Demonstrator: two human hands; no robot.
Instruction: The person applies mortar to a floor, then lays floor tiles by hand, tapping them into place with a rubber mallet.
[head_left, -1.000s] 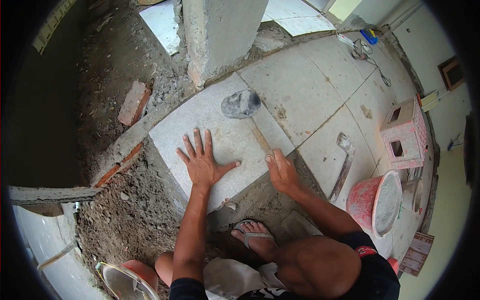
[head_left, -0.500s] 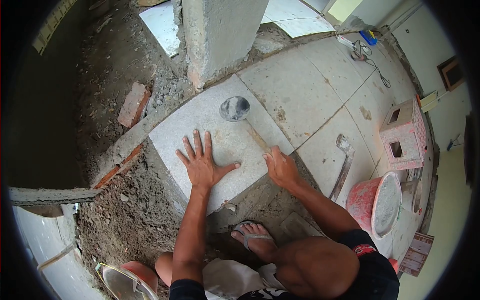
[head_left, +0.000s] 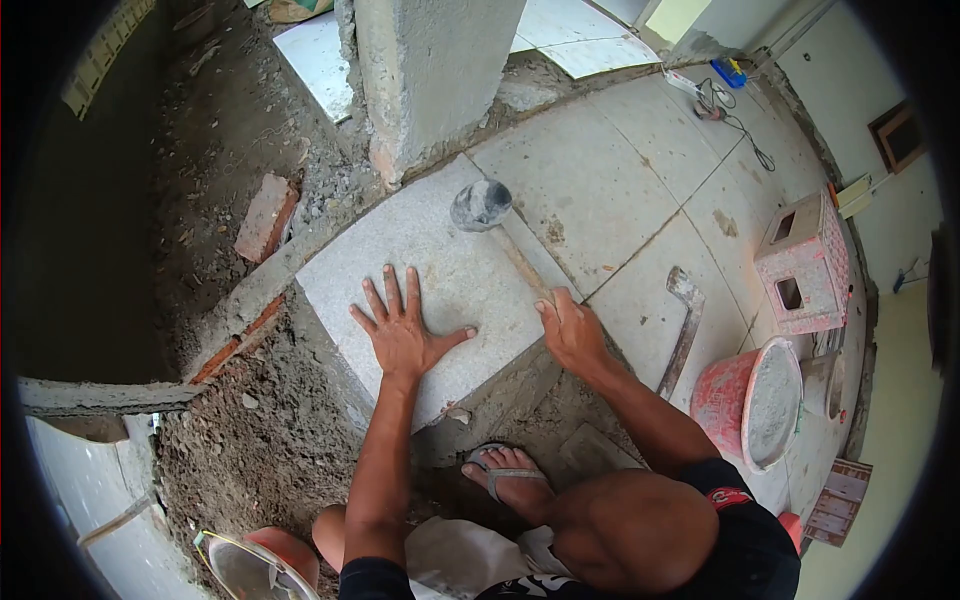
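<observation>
A pale square floor tile (head_left: 400,240) lies in front of me, its far corner close to a concrete pillar. On its near left part my left hand (head_left: 405,338) rests flat, fingers and thumb spread. My right hand (head_left: 572,330) grips the wooden handle of a rubber mallet (head_left: 482,206). The mallet's dark, dust-smeared head overlaps the tile's far right edge in this view, and its handle slants down toward me.
Laid tiles (head_left: 630,170) stretch to the right, with a flat metal bar (head_left: 684,325) on them. A red bucket (head_left: 722,400) of grey mix and a pink box (head_left: 800,265) stand beyond. Left are loose mortar (head_left: 260,440), a brick (head_left: 266,217) and another bucket (head_left: 285,555); the pillar (head_left: 430,80) rises ahead.
The mallet head has shifted slightly right and away from me, with my right hand moving a little to the right. My left hand stays pressed on the tile.
</observation>
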